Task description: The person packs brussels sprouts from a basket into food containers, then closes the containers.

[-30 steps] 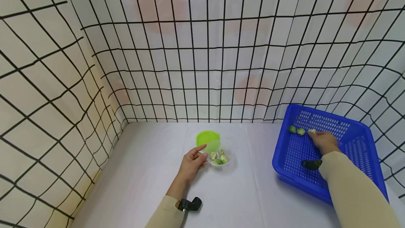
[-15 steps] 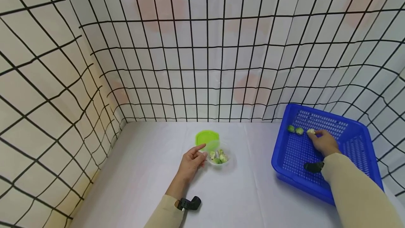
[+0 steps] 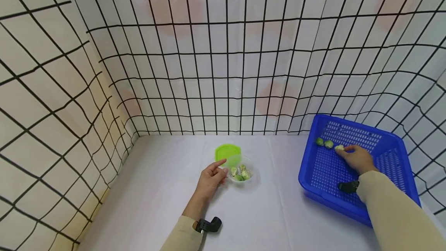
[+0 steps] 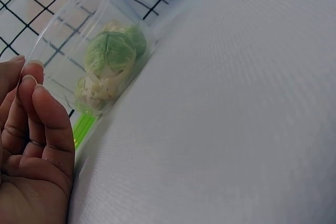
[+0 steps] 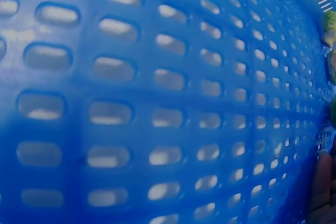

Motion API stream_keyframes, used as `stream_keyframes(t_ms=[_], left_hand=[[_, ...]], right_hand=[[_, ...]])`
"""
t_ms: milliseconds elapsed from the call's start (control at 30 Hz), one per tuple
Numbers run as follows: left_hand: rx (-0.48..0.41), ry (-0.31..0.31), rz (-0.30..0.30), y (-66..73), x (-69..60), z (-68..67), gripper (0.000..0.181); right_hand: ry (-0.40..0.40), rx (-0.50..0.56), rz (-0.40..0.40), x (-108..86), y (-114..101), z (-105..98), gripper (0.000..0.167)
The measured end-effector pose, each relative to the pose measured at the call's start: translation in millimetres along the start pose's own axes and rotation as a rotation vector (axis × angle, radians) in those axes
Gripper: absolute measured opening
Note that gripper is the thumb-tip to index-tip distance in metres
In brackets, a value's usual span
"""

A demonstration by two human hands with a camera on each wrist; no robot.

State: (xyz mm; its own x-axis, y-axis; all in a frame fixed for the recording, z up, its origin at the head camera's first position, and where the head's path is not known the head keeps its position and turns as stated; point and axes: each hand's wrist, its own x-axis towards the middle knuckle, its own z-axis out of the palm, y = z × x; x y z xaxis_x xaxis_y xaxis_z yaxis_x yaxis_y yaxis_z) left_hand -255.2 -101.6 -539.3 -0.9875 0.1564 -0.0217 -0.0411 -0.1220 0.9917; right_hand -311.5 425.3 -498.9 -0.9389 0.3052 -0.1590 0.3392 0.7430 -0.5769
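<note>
In the head view my left hand pinches the rim of a clear round bowl that holds several Brussels sprouts. The left wrist view shows the thumb and fingertips on the bowl's rim, with sprouts inside. My right hand is in the blue basket, thumb and finger on a pale sprout. Two green sprouts lie left of it in a row. At the right wrist view's edge, part of the hand shows near sprouts.
A bright green lid lies on the white table behind the clear bowl. Black wire mesh stands along the back and both sides. The blue basket's near wall rises below my right forearm.
My right hand has shifted slightly left and the pale sprout sits nearer the two green ones. My left hand stays on the bowl.
</note>
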Motion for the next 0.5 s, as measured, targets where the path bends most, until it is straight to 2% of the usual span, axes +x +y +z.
stream_keyframes(t_ms=[167, 333, 500], left_hand=[[0.002, -0.001, 0.017, -0.9, 0.8, -1.2, 0.048], [0.021, -0.008, 0.011, -1.8, 1.0, -2.1, 0.049], [0.017, -0.003, 0.008, -1.5, 3.2, -0.2, 0.048]], right_hand=[[-0.016, 0.030, 0.010, -3.1, -7, -3, 0.069], [-0.028, -0.012, -0.043, -5.3, -12, -11, 0.071], [0.018, -0.005, -0.070, -12.1, -25, -25, 0.079]])
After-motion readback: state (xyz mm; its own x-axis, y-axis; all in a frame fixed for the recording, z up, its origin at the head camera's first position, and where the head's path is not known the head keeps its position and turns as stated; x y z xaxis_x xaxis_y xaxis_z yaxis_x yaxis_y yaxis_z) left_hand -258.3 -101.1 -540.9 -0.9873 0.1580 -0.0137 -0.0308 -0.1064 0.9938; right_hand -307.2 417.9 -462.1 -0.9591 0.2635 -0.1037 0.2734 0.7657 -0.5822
